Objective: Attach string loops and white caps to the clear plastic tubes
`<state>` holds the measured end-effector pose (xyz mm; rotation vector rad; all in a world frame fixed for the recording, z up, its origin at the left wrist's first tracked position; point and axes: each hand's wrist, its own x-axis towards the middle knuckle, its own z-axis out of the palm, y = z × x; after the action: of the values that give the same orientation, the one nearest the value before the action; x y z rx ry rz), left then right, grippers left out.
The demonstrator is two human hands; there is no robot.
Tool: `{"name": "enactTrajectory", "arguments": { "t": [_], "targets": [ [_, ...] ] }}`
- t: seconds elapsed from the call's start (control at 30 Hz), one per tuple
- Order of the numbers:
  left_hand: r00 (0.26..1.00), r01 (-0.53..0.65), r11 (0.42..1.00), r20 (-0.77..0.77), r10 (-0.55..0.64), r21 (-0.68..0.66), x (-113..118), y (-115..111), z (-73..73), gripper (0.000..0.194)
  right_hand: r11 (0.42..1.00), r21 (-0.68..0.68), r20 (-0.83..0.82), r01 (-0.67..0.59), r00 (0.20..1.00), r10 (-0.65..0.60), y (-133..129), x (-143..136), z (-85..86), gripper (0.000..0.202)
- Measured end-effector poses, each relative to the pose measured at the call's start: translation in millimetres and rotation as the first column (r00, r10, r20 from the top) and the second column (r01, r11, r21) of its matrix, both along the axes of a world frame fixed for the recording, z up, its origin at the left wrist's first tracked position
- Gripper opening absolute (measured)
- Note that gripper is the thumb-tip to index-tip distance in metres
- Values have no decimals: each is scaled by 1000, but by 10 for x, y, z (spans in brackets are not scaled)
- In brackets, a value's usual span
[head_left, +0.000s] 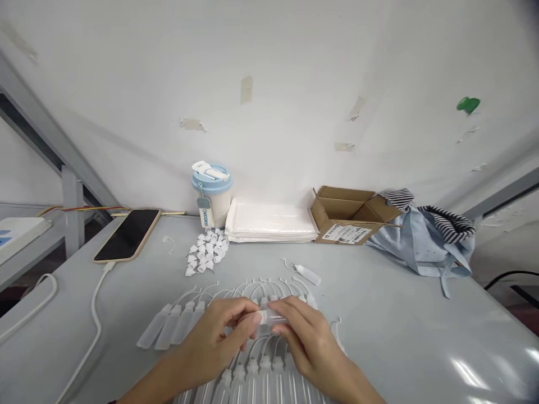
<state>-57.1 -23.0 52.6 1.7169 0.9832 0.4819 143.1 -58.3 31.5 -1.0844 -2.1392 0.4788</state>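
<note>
Between my two hands is a small translucent squeeze bottle [274, 318], held lying sideways above the table. My right hand [309, 334] has its fingers closed round the bottle's body. At the white neck end, my left hand [219, 334] pinches with thumb and forefinger; whether a cap is between them is hidden. Under and around the hands lie several similar bottles with thin curved strap tips, one row farther off [156, 326] and one nearer row [265, 384]. A single bottle [308, 274] lies apart beyond my right hand. A pile of small white caps [206, 251] sits beyond my left hand.
Along the wall stand a blue-lidded cup [214, 196], a stack of white packets [272, 221], an open cardboard box [347, 216] and a light-blue cloth bag [421, 241]. At left, a phone [128, 235] lies with a white cable [96, 314] trailing toward me.
</note>
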Motion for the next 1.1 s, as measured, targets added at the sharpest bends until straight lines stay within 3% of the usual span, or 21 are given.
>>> {"name": "enactTrajectory", "arguments": {
  "t": [0.13,0.3,0.4,0.53,0.63,0.73,0.83,0.93,1.1],
  "targets": [
    [997,63,997,44,-64,37,-19,20,-27,32,996,-89,66,0,998,6,-12,-18,-1,24],
    [995,93,959,-4,-96,266,-40,-1,-53,26,955,-291,-73,-53,997,33,-22,-45,131,21],
    [996,68,939,36,-86,337,-39,-25,-74,20,920,-385,-119,-71,992,27,-28,-51,198,26],
    [997,-10,974,78,-8,228,-23,-16,-61,21,944,-327,-93,-39,996,9,-38,-46,153,22],
    [1000,10,993,-14,-8,120,-14,2,-21,30,972,-234,-55,-26,998,14,-38,-45,94,22],
    [998,58,992,-44,-53,113,-13,2,-9,35,975,-220,-54,-40,998,28,-32,-48,82,23],
    [993,86,979,-91,-70,185,-19,-12,-40,39,958,-284,-65,-34,998,16,-34,-49,111,25],
    [987,111,953,-142,-72,284,-34,-33,-98,29,933,-359,-62,-19,998,-3,-42,-41,145,28],
    [984,171,847,-135,-119,503,-52,-54,-208,18,896,-443,-60,-26,998,0,-25,-17,160,31]
  ]
}}
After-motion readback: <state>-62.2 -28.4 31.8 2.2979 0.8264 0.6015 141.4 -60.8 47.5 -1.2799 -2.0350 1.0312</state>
